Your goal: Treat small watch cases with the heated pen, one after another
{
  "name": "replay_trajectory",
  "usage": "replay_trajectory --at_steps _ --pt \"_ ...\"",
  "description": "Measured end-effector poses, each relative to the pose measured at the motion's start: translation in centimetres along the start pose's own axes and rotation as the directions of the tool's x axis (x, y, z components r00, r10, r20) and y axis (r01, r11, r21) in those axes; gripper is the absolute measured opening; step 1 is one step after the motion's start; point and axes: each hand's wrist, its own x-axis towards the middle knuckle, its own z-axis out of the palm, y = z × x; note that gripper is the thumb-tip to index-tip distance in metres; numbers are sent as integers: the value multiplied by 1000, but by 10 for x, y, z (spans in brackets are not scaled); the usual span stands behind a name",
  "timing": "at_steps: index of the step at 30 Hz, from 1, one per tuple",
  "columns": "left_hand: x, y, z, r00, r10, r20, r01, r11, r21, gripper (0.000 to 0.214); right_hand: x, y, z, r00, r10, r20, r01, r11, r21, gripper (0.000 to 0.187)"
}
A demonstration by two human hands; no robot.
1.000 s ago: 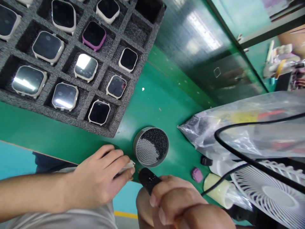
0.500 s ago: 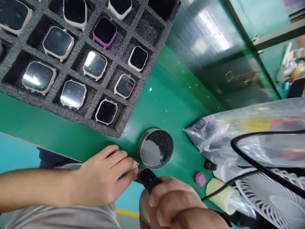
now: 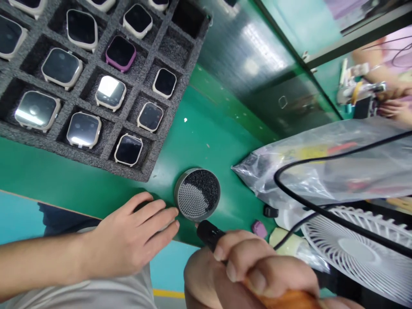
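Note:
My left hand (image 3: 128,242) lies at the green table's near edge, fingers close together and curved down over something hidden beneath them. My right hand (image 3: 257,270) is wrapped round a screwdriver (image 3: 209,234) with a black front and an orange handle. Its tip points up-left and sits just below a round grey tin (image 3: 198,195) with a studded insert and tiny dark screws. My left fingertips are a short way left of that tin.
A black foam tray (image 3: 151,161) at the upper left holds several watch bodies, one purple (image 3: 120,52). To the right are a clear plastic bag (image 3: 322,171), a black cable (image 3: 299,201), a white fan (image 3: 354,249), a small purple part (image 3: 259,228) and a cream roll (image 3: 289,244). Another person's hands (image 3: 391,103) work at the far right.
The screwdriver tip has moved right, away from my left fingertips, to just under the tin. The small white part seen at my left fingertips no longer shows.

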Motion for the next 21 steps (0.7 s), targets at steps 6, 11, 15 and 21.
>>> replay_trajectory --at_steps 6,11,15,21 --pt "1 4 7 996 -66 -52 69 995 69 25 13 3 1 996 -2 86 -6 996 94 33" --pt "3 4 2 998 -59 37 58 998 37 31 17 -3 20 996 73 -58 -67 992 106 27" --pt "1 1 -1 997 -5 74 5 1000 4 39 23 3 17 989 19 146 -47 980 193 22" --pt "0 2 5 1000 -26 -8 26 999 24 30 27 3 26 997 33 69 -41 991 124 23"
